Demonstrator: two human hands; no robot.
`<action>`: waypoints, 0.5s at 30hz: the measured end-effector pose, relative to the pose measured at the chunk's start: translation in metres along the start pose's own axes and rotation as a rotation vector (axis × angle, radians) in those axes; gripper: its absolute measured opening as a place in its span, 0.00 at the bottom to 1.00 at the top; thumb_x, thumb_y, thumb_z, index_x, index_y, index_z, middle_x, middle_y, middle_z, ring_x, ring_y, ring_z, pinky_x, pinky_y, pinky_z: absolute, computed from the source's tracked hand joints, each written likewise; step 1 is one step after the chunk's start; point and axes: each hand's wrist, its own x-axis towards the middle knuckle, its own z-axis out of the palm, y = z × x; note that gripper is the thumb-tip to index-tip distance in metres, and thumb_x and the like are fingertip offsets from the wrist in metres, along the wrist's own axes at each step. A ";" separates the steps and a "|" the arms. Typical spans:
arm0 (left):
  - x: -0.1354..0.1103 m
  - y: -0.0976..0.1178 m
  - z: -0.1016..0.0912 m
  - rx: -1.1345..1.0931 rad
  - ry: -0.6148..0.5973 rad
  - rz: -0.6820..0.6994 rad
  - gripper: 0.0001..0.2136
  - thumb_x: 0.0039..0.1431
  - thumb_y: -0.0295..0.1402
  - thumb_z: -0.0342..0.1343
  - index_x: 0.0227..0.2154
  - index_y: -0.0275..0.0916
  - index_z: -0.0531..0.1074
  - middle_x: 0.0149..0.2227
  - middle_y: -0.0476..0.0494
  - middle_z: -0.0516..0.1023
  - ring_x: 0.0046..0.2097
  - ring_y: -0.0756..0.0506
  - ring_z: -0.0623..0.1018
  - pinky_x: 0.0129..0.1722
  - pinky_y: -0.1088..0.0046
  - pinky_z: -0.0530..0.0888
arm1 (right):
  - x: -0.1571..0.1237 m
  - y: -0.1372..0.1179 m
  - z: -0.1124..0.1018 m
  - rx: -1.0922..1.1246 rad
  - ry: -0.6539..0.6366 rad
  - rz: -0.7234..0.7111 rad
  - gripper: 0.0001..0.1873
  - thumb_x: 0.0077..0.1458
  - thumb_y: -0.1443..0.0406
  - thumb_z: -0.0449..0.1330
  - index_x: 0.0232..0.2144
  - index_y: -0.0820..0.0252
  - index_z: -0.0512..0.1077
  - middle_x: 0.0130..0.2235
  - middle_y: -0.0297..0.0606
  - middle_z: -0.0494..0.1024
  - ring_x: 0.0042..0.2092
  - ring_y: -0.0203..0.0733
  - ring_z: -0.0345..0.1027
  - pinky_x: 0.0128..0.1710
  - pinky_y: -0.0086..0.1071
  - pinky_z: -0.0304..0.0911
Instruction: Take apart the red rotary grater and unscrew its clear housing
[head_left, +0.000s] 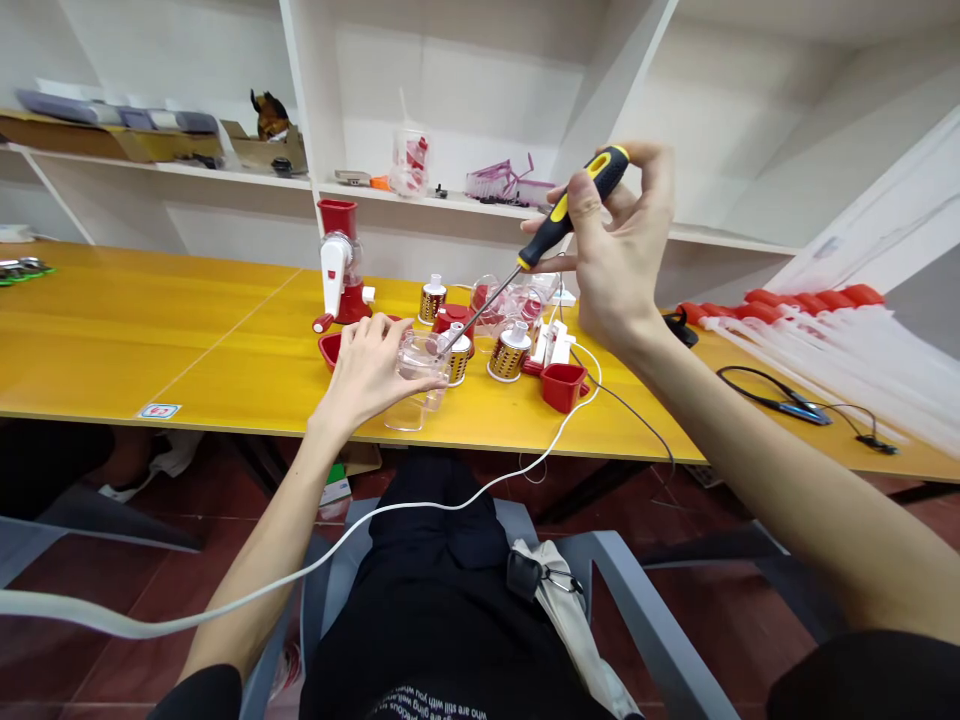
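Right hand (621, 255) has the screwdriver (556, 225) by its handle, shaft slanting down to the clear part (417, 350); can't tell if tip touches. Left hand (367, 370) grasps that part at the surface's (225, 350) front edge. Red cup (562, 390) near same edge, grater (354, 300) toward back edge.

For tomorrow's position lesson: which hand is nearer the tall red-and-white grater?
Left. The left hand is close in front of the grater; the right hand, holding a screwdriver, is raised farther off, to the right.
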 end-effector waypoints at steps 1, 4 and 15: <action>0.000 0.000 -0.002 0.007 -0.006 -0.004 0.40 0.49 0.60 0.69 0.59 0.40 0.71 0.51 0.33 0.77 0.55 0.28 0.76 0.58 0.46 0.70 | 0.000 0.001 -0.001 -0.003 0.006 0.004 0.24 0.52 0.44 0.67 0.41 0.39 0.59 0.43 0.25 0.80 0.46 0.49 0.78 0.31 0.43 0.73; -0.001 -0.004 -0.009 -0.074 -0.067 0.015 0.35 0.54 0.59 0.66 0.57 0.41 0.74 0.50 0.36 0.78 0.53 0.32 0.77 0.55 0.51 0.73 | 0.002 0.004 -0.005 -0.009 0.039 0.014 0.25 0.50 0.42 0.67 0.41 0.38 0.59 0.43 0.24 0.80 0.44 0.48 0.78 0.31 0.44 0.73; 0.003 -0.011 -0.006 -0.279 -0.107 -0.036 0.29 0.56 0.52 0.68 0.55 0.41 0.74 0.56 0.39 0.80 0.56 0.36 0.79 0.60 0.53 0.73 | 0.020 0.033 -0.013 0.032 0.042 0.118 0.29 0.46 0.41 0.68 0.41 0.40 0.58 0.43 0.24 0.81 0.44 0.48 0.78 0.32 0.45 0.72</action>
